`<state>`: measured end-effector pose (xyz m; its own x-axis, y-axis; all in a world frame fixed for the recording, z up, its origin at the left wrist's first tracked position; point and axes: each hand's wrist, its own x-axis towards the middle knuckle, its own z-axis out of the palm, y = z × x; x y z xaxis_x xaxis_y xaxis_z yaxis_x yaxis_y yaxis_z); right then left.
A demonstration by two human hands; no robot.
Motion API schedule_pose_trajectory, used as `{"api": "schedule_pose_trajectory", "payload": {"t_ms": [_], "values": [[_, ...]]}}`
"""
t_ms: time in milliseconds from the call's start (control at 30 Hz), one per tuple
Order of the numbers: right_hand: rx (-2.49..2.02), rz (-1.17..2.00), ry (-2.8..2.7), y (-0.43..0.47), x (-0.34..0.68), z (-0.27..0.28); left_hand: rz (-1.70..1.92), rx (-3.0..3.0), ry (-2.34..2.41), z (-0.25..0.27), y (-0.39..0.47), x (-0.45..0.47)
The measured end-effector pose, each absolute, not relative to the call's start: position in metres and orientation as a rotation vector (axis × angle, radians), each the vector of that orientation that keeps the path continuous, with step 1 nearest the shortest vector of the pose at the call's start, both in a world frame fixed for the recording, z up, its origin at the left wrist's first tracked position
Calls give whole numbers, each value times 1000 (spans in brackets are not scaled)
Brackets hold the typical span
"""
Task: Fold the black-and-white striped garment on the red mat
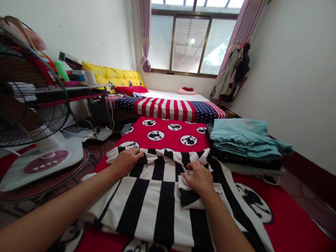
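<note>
A black-and-white striped soft cloth garment (147, 203) lies directly under both hands' fingers, spread over a red cloth with black figures in white circles (172, 140). The left hand (127, 161) bends its fingers onto the far edge at eleven o'clock; the right hand (198, 177), fingers loosely parted, touches rumpled folds at two o'clock — whether either pinches fabric, I cannot tell. Farther toward two — a folded pile topped with pale-teal cloth (241, 134).

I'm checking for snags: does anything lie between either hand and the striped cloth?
Nothing visible does: the left hand and right hand are both directly on the striped cloth. The folded clothes sit off to the right.
</note>
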<state>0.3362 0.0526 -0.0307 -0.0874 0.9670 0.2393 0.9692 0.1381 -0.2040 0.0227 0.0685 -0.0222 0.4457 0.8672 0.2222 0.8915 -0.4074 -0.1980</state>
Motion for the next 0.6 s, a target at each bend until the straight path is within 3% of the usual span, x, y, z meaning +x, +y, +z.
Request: {"api": "schedule_pose_trajectory", "payload": {"t_ms": [400,600], "values": [[-1817,114,-1801,46,344,-23,-229,-2254,-1548,2,90,-7],[-1958,123,-2007,47,336,-16,28,-2558,-1533,-5,74,-11]]}}
